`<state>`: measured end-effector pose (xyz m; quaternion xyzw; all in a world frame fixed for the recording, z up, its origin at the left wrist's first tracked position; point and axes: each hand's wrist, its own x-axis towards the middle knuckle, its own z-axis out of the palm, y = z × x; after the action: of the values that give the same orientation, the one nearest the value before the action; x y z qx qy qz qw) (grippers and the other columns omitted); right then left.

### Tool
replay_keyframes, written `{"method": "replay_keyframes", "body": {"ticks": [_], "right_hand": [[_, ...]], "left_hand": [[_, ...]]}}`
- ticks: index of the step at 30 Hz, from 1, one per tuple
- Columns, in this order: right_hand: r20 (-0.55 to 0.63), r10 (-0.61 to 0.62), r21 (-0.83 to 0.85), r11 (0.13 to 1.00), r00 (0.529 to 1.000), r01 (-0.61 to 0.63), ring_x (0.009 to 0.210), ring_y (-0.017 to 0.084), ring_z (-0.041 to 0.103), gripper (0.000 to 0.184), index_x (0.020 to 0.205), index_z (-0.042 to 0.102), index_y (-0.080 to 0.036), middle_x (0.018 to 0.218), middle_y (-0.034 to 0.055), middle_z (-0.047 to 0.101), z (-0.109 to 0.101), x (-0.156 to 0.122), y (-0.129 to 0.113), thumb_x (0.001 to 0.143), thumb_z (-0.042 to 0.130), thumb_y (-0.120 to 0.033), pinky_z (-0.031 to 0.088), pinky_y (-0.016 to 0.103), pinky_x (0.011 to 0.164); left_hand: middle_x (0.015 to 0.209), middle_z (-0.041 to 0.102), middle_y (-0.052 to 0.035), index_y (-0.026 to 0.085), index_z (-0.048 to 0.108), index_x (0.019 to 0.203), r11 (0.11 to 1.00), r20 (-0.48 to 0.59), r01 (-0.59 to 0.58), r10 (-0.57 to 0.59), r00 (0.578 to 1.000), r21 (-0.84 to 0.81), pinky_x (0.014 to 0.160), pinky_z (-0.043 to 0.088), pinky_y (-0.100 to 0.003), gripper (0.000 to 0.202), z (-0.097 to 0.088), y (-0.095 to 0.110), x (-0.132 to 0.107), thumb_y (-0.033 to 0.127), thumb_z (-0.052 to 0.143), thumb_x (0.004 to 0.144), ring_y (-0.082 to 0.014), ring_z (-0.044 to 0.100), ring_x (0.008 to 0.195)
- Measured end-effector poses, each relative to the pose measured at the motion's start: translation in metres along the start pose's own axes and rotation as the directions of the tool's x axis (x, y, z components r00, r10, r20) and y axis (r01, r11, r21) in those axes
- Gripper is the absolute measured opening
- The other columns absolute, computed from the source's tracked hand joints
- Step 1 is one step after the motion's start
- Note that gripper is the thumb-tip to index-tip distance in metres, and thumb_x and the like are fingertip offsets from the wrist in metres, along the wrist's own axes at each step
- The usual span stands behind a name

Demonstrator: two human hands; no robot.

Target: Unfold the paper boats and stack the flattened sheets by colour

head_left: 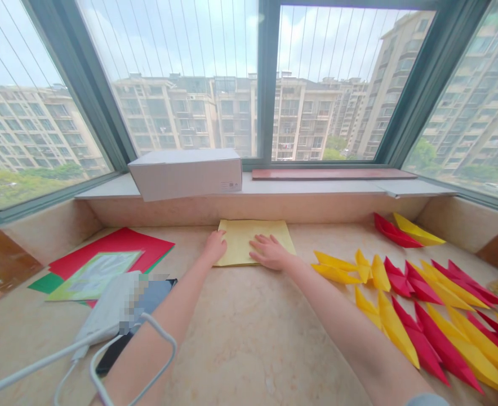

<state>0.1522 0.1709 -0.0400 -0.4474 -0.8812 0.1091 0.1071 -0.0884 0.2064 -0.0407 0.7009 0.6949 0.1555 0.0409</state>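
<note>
A pale yellow sheet of paper [238,243] lies flat on the stone counter, close to the low wall under the window. On its left edge rests my left hand [216,247], its fingers partly curled at the paper's side; whether they pinch the edge I cannot make out. My right hand [270,251] lies palm down on the right half of the sheet with the fingers spread. Whether the paper is one layer or several I cannot tell.
Folded red and yellow paper boats [401,332] stand in rows at the right. Red paper sheets [147,248], a white power strip [105,307] with cables and a dark phone [116,352] lie at the left. A white box [185,177] sits on the windowsill.
</note>
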Motion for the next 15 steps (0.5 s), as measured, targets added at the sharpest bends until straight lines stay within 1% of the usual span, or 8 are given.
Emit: {"method": "replay_keyframes", "body": {"ticks": [3, 6, 8, 9, 11, 12, 13, 15], "right_hand": [[0.004, 0.003, 0.026, 1.0, 1.0, -0.003, 0.147, 0.026, 0.024, 0.061, 0.148, 0.04, -0.023, 0.158, 0.0125, 0.031, 0.0, 0.0, 0.001, 0.098, 0.031, -0.056, 0.011, 0.048, 0.118], [-0.005, 0.006, 0.028, 1.0, 1.0, -0.006, 0.146, 0.028, 0.025, 0.062, 0.147, 0.041, -0.022, 0.157, 0.0133, 0.032, 0.003, 0.003, 0.0, 0.097, 0.033, -0.057, 0.013, 0.05, 0.117], [-0.023, 0.006, 0.021, 1.0, 1.0, -0.005, 0.146, 0.028, 0.026, 0.062, 0.146, 0.042, -0.022, 0.157, 0.0135, 0.033, 0.006, 0.005, 0.0, 0.096, 0.036, -0.058, 0.014, 0.051, 0.117], [-0.033, 0.004, 0.017, 1.0, 0.999, -0.003, 0.146, 0.028, 0.026, 0.062, 0.146, 0.043, -0.022, 0.157, 0.0135, 0.033, 0.008, 0.005, 0.0, 0.095, 0.037, -0.058, 0.014, 0.051, 0.117], [-0.048, -0.002, 0.011, 1.0, 0.999, 0.003, 0.145, 0.028, 0.027, 0.062, 0.146, 0.043, -0.022, 0.157, 0.0134, 0.033, 0.011, 0.006, 0.0, 0.095, 0.037, -0.058, 0.014, 0.051, 0.117], [-0.053, -0.003, 0.011, 1.0, 0.999, 0.004, 0.145, 0.028, 0.027, 0.062, 0.146, 0.043, -0.022, 0.156, 0.0134, 0.033, 0.011, 0.006, 0.001, 0.095, 0.037, -0.058, 0.015, 0.05, 0.117], [-0.056, -0.005, 0.013, 1.0, 0.998, 0.005, 0.145, 0.028, 0.027, 0.063, 0.146, 0.043, -0.023, 0.156, 0.0134, 0.033, 0.012, 0.007, 0.003, 0.095, 0.038, -0.058, 0.015, 0.05, 0.117], [-0.048, -0.004, 0.033, 0.999, 0.999, 0.006, 0.144, 0.028, 0.029, 0.063, 0.145, 0.045, -0.023, 0.156, 0.0128, 0.035, 0.01, 0.01, 0.007, 0.094, 0.041, -0.059, 0.015, 0.048, 0.117]], "left_hand": [[0.135, 0.058, -0.0143, 0.014, 0.055, 0.132, 1.0, 0.0, -0.016, 0.016, 1.0, 0.016, 0.109, 0.039, -0.032, 0.045, -0.001, -0.002, -0.002, 0.015, 0.045, 0.088, -0.0232, 0.052, 0.129], [0.151, 0.042, -0.0145, 0.015, 0.055, 0.134, 0.999, -0.017, -0.026, 0.026, 1.0, 0.044, 0.113, 0.033, -0.039, 0.046, -0.002, -0.003, -0.007, 0.015, 0.044, 0.089, -0.0279, 0.037, 0.141], [0.158, 0.031, -0.0111, 0.018, 0.056, 0.134, 0.989, -0.029, -0.1, 0.104, 0.994, 0.109, 0.118, 0.024, -0.044, 0.046, -0.002, -0.001, -0.009, 0.013, 0.04, 0.09, -0.0293, 0.024, 0.147], [0.159, 0.03, -0.0098, 0.018, 0.056, 0.133, 0.975, -0.02, -0.157, 0.162, 0.987, 0.155, 0.119, 0.019, -0.045, 0.047, 0.0, 0.002, -0.01, 0.011, 0.037, 0.091, -0.0286, 0.021, 0.148], [0.158, 0.033, -0.0101, 0.018, 0.057, 0.133, 0.937, 0.034, -0.265, 0.265, 0.964, 0.227, 0.121, 0.013, -0.045, 0.049, 0.004, 0.011, -0.01, 0.01, 0.03, 0.093, -0.0267, 0.02, 0.148], [0.156, 0.035, -0.011, 0.017, 0.057, 0.134, 0.925, 0.07, -0.296, 0.288, 0.955, 0.238, 0.12, 0.012, -0.044, 0.049, 0.007, 0.017, -0.009, 0.013, 0.028, 0.094, -0.0263, 0.023, 0.148], [0.156, 0.035, -0.0112, 0.018, 0.055, 0.136, 0.926, 0.099, -0.302, 0.287, 0.953, 0.226, 0.12, 0.013, -0.045, 0.048, 0.011, 0.022, -0.008, 0.018, 0.027, 0.096, -0.0267, 0.024, 0.147], [0.157, 0.034, -0.0106, 0.023, 0.05, 0.141, 0.939, 0.135, -0.285, 0.263, 0.955, 0.194, 0.118, 0.017, -0.052, 0.048, 0.018, 0.03, -0.006, 0.032, 0.029, 0.098, -0.0308, 0.026, 0.146]]}}
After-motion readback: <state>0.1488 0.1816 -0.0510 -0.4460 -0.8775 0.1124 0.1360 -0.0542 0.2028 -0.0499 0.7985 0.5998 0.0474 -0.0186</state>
